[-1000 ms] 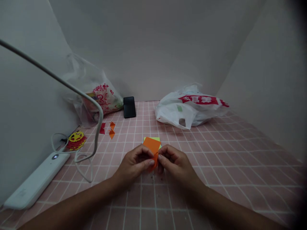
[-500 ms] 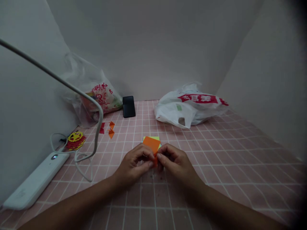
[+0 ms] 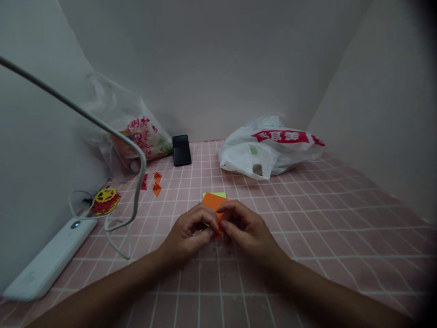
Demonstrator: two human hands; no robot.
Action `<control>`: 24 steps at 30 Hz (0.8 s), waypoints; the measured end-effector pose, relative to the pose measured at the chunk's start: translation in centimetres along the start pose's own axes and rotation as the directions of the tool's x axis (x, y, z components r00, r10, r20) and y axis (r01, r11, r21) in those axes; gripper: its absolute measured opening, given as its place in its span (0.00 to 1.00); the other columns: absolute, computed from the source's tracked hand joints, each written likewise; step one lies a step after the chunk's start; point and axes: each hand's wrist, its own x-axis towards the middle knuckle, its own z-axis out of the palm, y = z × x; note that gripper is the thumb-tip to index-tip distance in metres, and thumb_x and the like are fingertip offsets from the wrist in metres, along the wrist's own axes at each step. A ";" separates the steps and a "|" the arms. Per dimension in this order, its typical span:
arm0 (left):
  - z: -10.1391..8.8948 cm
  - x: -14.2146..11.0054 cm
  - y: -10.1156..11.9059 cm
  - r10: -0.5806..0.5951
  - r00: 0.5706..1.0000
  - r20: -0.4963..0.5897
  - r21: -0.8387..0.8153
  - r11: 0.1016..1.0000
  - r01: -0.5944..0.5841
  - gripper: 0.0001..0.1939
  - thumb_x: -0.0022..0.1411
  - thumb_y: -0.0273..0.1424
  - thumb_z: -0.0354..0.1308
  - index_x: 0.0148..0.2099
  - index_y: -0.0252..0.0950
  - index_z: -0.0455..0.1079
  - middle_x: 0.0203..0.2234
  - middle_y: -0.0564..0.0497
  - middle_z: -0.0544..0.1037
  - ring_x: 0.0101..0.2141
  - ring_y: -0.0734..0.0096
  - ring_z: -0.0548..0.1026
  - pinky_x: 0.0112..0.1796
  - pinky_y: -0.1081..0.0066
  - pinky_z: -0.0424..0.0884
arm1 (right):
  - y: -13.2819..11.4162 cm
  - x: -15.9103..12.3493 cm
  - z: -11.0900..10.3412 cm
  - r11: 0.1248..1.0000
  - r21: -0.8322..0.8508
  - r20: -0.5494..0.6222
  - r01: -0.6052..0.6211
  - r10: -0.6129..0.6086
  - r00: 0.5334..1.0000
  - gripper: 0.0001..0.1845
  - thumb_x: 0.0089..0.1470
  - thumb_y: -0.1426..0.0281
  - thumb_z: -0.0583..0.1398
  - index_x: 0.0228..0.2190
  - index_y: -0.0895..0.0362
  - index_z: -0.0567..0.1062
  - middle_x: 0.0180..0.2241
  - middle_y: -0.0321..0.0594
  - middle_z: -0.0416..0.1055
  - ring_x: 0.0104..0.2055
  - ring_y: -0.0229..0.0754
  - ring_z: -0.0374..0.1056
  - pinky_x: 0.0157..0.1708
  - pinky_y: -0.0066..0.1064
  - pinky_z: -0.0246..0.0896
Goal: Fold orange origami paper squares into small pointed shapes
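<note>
A small orange paper [image 3: 214, 201] is pinched between the fingertips of both hands, low over the pink checked tabletop [image 3: 307, 228]. My left hand [image 3: 187, 234] grips its left side and my right hand [image 3: 244, 228] grips its right side, thumbs nearly touching. Most of the paper is hidden by my fingers. A yellow-green sheet [image 3: 220, 195] lies on the table just behind the orange paper.
A white plastic bag with red print [image 3: 269, 148] lies at the back right and a clear bag [image 3: 131, 134] at the back left. A black phone [image 3: 181, 150] leans on the wall. Orange and red scraps [image 3: 154, 182], red-yellow cutouts [image 3: 105, 200], a white power strip [image 3: 48, 259] and its cable [image 3: 112, 132] sit left.
The orange paper has been folded down smaller between my fingers, so less of it shows above them. My hands stay in the same spot.
</note>
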 end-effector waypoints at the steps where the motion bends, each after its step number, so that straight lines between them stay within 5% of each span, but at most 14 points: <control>1: 0.0 0.0 0.0 -0.003 1.000 -0.001 0.003 1.000 0.003 0.05 0.62 0.24 0.56 0.35 0.37 0.71 0.34 0.49 0.73 0.38 0.65 0.71 0.41 0.65 0.66 | 0.0 0.0 0.0 1.000 -0.008 0.005 0.001 -0.001 1.000 0.05 0.54 0.72 0.58 0.35 0.55 0.72 0.26 0.32 0.68 0.24 0.35 0.65 0.24 0.27 0.61; 13: -0.1 0.2 0.3 -0.044 0.999 0.001 -0.071 0.997 0.044 0.04 0.61 0.24 0.56 0.33 0.35 0.70 0.31 0.50 0.71 0.35 0.69 0.70 0.38 0.69 0.65 | -0.4 0.0 0.1 1.000 -0.001 0.020 -0.031 0.031 0.999 0.01 0.52 0.73 0.58 0.28 0.56 0.70 0.22 0.32 0.68 0.22 0.36 0.65 0.23 0.28 0.60; 17: 0.1 0.0 0.4 -0.176 0.984 -0.005 -0.157 0.972 0.173 0.04 0.61 0.30 0.57 0.34 0.35 0.70 0.31 0.51 0.71 0.34 0.70 0.68 0.37 0.70 0.64 | -0.2 -0.2 0.0 0.991 -0.126 0.018 0.055 -0.053 0.998 0.05 0.52 0.77 0.56 0.29 0.56 0.70 0.22 0.32 0.68 0.23 0.36 0.65 0.25 0.28 0.60; 20: 0.4 0.0 0.2 -0.349 0.935 -0.063 -0.264 0.910 0.321 0.08 0.63 0.35 0.58 0.35 0.35 0.68 0.29 0.53 0.69 0.31 0.72 0.67 0.35 0.71 0.63 | 0.0 -0.4 -0.1 0.950 -0.269 0.044 0.158 -0.151 0.987 0.09 0.52 0.79 0.54 0.31 0.56 0.71 0.23 0.31 0.68 0.24 0.36 0.65 0.27 0.28 0.59; 24: 0.4 0.0 -0.3 -0.441 0.898 0.003 -0.312 0.852 0.420 0.13 0.61 0.39 0.61 0.34 0.34 0.68 0.28 0.53 0.70 0.29 0.73 0.67 0.33 0.72 0.62 | 0.1 -0.4 -0.2 0.883 -0.373 0.102 0.285 -0.267 0.958 0.10 0.54 0.80 0.54 0.34 0.56 0.72 0.27 0.34 0.70 0.27 0.36 0.66 0.29 0.28 0.60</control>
